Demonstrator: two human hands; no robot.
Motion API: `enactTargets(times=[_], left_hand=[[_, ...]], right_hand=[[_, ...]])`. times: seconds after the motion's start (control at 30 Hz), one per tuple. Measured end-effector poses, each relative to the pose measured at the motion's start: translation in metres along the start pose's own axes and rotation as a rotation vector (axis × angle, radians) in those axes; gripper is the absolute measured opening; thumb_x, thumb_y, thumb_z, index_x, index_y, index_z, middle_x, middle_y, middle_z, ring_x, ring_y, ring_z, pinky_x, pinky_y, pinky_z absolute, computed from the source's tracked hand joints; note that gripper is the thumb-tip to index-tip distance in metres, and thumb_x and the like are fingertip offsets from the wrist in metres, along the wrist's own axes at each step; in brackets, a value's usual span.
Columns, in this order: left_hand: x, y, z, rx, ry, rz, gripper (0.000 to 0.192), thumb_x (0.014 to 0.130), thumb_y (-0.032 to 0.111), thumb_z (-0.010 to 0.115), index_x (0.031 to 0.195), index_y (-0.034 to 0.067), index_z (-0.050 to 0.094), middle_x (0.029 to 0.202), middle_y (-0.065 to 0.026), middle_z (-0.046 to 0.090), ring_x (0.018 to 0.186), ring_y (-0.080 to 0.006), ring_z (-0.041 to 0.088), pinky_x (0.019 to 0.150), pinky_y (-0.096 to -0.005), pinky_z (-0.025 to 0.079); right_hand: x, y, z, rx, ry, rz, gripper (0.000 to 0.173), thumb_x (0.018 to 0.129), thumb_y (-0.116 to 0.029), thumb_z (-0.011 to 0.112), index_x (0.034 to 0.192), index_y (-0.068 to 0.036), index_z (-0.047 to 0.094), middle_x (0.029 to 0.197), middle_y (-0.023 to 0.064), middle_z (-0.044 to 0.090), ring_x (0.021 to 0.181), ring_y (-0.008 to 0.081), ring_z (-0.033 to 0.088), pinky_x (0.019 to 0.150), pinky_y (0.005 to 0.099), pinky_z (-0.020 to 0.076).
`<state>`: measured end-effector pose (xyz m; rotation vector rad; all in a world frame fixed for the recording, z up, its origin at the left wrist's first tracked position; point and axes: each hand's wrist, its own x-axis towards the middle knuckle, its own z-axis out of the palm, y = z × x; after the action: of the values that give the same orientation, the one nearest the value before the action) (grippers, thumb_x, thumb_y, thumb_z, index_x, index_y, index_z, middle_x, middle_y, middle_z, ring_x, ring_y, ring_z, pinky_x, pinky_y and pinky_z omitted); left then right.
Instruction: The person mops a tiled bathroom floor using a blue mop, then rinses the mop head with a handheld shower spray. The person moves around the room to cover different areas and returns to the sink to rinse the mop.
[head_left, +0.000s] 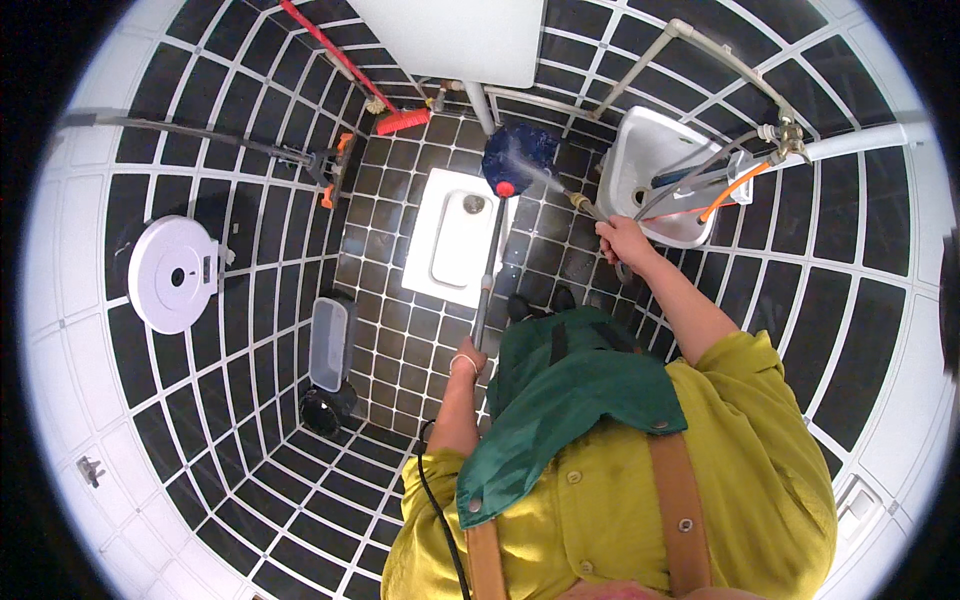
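My left hand (469, 356), with a bracelet at the wrist, grips the grey handle (492, 255) of a mop. The handle passes over the right side of a white squat toilet (418, 232). A red joint (505, 189) connects it to a wet blue mop head (517, 154) beyond the toilet. In my right hand (624, 241) is a hose with a brass nozzle (579, 201), beside the sink. Water sprays (536, 171) from the nozzle onto the mop head. My fingers hide part of the hose.
At right are a white sink (619, 154) and a tap (791, 142) with an orange hose (731, 193). A red broom (403, 121) leans in the far corner. Along the left are an orange-clipped mop frame (324, 169), a round paper dispenser (174, 251) and a grey bin (330, 345).
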<state>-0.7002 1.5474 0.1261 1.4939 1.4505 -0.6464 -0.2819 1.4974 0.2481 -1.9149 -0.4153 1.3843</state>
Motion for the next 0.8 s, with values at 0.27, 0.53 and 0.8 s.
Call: enactTargets(times=[0.27, 0.53, 0.8], left_hand=[[-0.006, 0.015, -0.025, -0.08, -0.069, -0.099, 0.053, 0.076, 0.011, 0.063, 0.124, -0.003, 0.047, 0.096, -0.0236, 0.065, 0.081, -0.0364, 0.067, 0.069, -0.0426, 0.055], [0.008, 0.025, -0.005, -0.08, -0.041, -0.129, 0.045, 0.075, 0.011, 0.063, 0.115, -0.006, 0.053, 0.092, -0.0246, 0.065, 0.076, -0.0331, 0.068, 0.063, -0.0427, 0.054], [0.021, 0.018, -0.007, -0.1, -0.079, -0.068, 0.031, 0.075, 0.007, 0.057, 0.102, -0.009, 0.056, 0.073, -0.0219, 0.064, 0.066, -0.0301, 0.068, 0.052, -0.0403, 0.052]], right_hand=[[-0.012, -0.008, 0.001, 0.154, 0.14, 0.045, 0.022, 0.089, -0.022, 0.053, 0.079, -0.003, 0.05, 0.061, 0.0047, 0.053, 0.046, 0.013, 0.049, 0.041, 0.0283, 0.0399], [-0.012, -0.006, 0.014, 0.146, -0.023, 0.104, 0.021, 0.088, -0.021, 0.055, 0.076, -0.005, 0.05, 0.059, 0.0044, 0.053, 0.047, 0.0135, 0.05, 0.041, 0.0284, 0.0394], [-0.018, 0.007, 0.0, 0.249, 0.09, 0.084, 0.02, 0.09, -0.021, 0.052, 0.081, -0.004, 0.048, 0.062, 0.0048, 0.053, 0.047, 0.0139, 0.05, 0.041, 0.0286, 0.0398]])
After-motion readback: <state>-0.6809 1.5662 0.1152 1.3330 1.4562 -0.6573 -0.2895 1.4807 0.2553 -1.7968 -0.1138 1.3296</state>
